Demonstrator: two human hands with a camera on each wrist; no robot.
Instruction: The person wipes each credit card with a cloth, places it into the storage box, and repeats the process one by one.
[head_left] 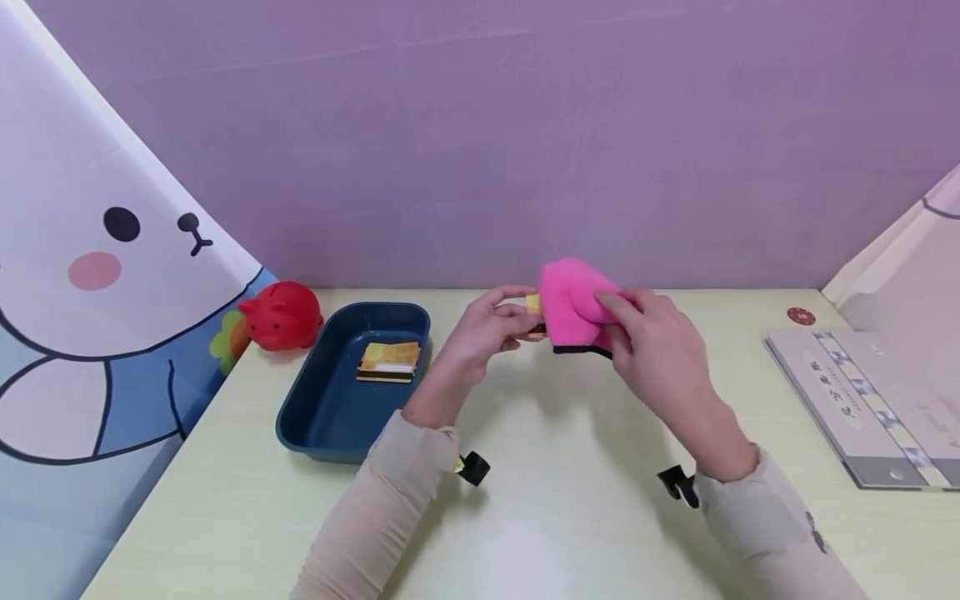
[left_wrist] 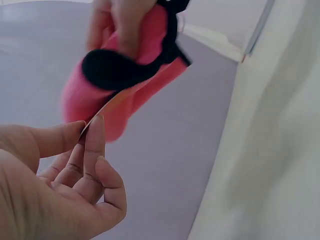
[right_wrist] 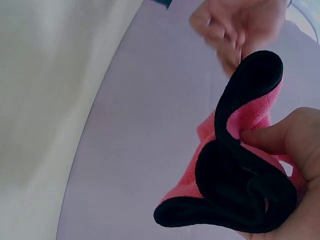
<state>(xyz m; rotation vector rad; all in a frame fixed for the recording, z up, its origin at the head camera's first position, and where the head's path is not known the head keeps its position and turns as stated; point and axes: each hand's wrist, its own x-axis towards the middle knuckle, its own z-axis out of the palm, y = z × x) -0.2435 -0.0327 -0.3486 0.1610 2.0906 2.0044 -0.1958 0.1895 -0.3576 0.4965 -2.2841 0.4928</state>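
Raised over the table, my left hand (head_left: 483,332) pinches a thin yellow card (head_left: 533,303) between thumb and fingers. Part of the card is hidden behind a bright pink fuzzy cloth (head_left: 566,296) with a black edge. My right hand (head_left: 666,354) grips this cloth from the right, thumb and fingers on its folds. In the left wrist view the card's edge runs from my fingertips (left_wrist: 97,125) up against the pink cloth (left_wrist: 75,100). The right wrist view shows the black edge and dark inner side of the folded cloth (right_wrist: 250,110).
A dark blue tray (head_left: 288,433) on the left holds yellow cards (head_left: 388,360) with a dark stripe. Behind it sits a red piggy bank (head_left: 283,317). At the right lie a grey boxed book (head_left: 855,400) and a small red chip (head_left: 801,316). A purple cloth backdrop (head_left: 480,150) borders the table's back.
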